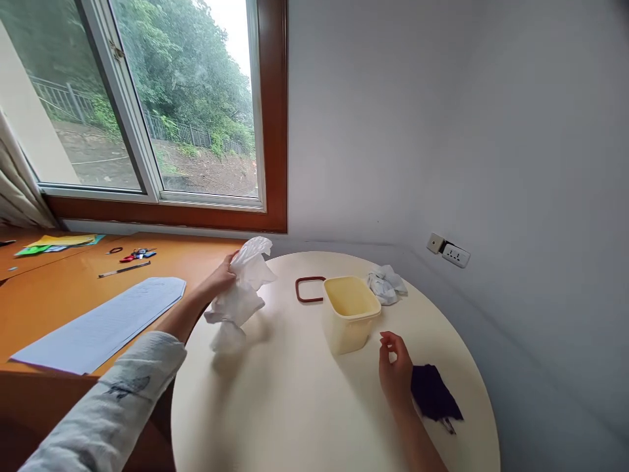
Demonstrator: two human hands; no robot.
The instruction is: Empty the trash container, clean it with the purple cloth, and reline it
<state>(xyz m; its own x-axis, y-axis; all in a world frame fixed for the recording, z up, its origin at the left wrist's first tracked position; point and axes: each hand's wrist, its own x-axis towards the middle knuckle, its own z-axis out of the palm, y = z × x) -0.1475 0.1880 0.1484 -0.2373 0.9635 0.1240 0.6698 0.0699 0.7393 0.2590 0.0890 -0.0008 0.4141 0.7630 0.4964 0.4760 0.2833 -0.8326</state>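
White cloth (240, 295) off table (295, 406), bunched, clamped in your left hand (221, 278) above left edge. Your right hand (396, 373) empty, fingers loosely curled, near right edge, just beside dark cloth (435, 393). Tub (350, 314) mid-table, lid off, apparently empty.

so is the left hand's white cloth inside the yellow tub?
No: the left hand holds the white cloth up over the table, well to the left of the open yellow tub.

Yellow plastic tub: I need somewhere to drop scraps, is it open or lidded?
Open. The pale yellow square plastic tub stands upright with no lid on; its bare inside shows.
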